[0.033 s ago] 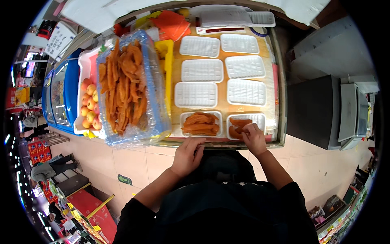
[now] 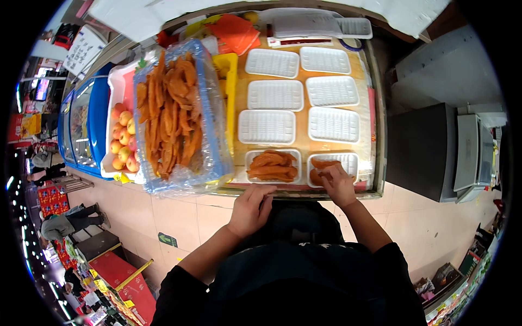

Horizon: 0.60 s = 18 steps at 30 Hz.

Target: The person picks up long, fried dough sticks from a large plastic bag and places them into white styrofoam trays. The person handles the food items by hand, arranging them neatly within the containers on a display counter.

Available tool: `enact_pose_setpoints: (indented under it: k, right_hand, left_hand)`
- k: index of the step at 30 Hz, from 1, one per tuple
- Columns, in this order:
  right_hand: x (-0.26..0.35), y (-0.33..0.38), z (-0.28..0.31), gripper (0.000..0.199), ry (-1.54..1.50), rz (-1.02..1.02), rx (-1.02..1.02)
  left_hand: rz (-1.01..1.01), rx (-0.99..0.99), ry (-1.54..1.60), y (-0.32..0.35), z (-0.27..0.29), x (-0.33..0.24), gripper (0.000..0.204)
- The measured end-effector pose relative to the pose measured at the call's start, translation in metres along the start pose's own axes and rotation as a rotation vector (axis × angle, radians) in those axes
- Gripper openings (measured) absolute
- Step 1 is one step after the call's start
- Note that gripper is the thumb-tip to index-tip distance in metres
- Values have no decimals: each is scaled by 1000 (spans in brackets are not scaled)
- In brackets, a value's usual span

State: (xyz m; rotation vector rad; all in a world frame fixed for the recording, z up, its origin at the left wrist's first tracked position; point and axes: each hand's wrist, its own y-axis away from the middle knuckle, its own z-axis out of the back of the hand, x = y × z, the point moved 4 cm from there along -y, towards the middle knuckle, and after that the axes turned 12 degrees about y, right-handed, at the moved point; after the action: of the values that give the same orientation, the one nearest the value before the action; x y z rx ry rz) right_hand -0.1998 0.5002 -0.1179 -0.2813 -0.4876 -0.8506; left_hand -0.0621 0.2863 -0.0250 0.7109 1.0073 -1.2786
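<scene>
My right hand (image 2: 338,185) reaches into the front right white tray (image 2: 353,160). Its fingers are closed in a pinch on an orange-brown strip, which looks like dried sweet potato; another strip (image 2: 324,163) lies just beyond the fingertips. My left hand (image 2: 251,209) is at the table's front edge with thumb and fingers apart and nothing visible in it. Beyond it sits the front left tray (image 2: 249,157), holding a pile of similar strips (image 2: 273,167). A blue crate (image 2: 213,125) lined with clear plastic holds a large heap of strips (image 2: 169,117) to the left.
Several white trays (image 2: 266,126) stand in two columns on the wooden table (image 2: 302,142). Left of the blue crate is a white box of apples (image 2: 124,138). A yellow crate (image 2: 231,87) stands beside the blue one. Orange-red bags (image 2: 234,32) and stacked trays (image 2: 353,27) lie behind.
The whole view has shifted slightly, so the table appears a little further right. My right hand sits slightly further left over the strips in its tray. My left hand stays put.
</scene>
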Motion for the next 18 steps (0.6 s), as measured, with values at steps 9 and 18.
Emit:
enact_pose_setpoints:
  k: [9, 18]
  right_hand:
    - [107, -72, -70, 27, 133, 242, 15]
    - [96, -69, -102, 27, 249, 93, 222]
  left_hand:
    - [-33, -356, -75, 21, 133, -10, 22]
    - [210, -615, -171, 41, 241, 62, 12]
